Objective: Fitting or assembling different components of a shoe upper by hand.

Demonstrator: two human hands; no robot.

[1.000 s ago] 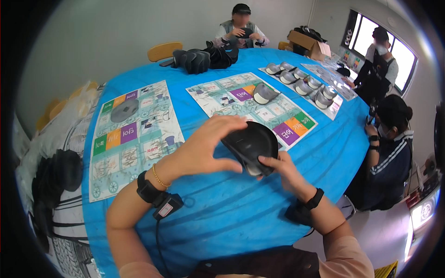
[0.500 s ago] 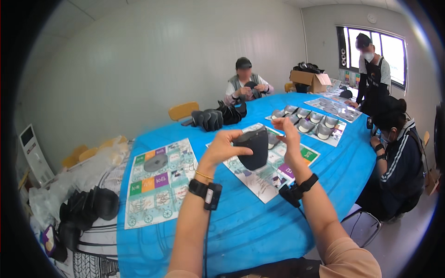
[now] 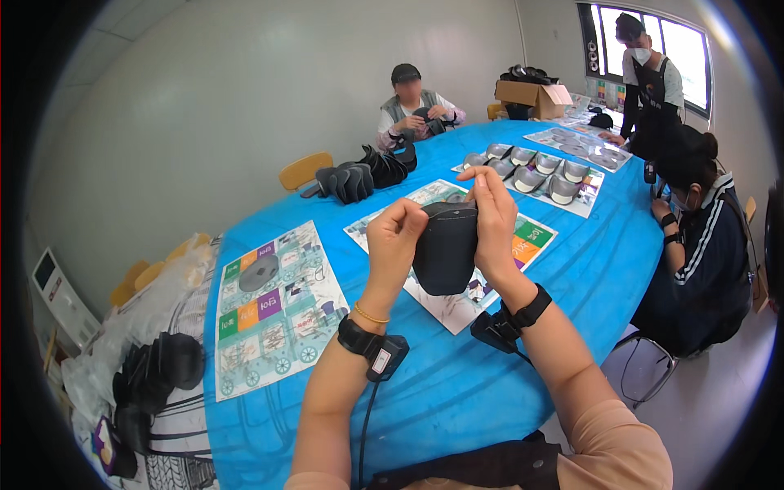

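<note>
Upright over the blue table, a black, curved piece that looks like a cap brim (image 3: 446,253) is between my hands. A seam runs along its top edge, and its rounded end points down. My left hand (image 3: 392,245) pinches the upper left corner between thumb and fingers. Along the other side, my right hand (image 3: 495,219) grips the right edge, its fingers reaching up past the top corner. Behind and below the brim lies a printed sheet (image 3: 457,314), partly hidden by my hands.
A blue cloth covers the table (image 3: 433,416). Stacked black brims (image 3: 347,181) stand farther back, near another printed sheet (image 3: 278,335). Grey brims (image 3: 563,189) lie in rows on a sheet at right. More black pieces (image 3: 175,363) are at left. Several people work around the table.
My right hand has closed in onto the brim's right edge. The brim has turned to face me more squarely, and my left hand has shifted to its upper left corner.
</note>
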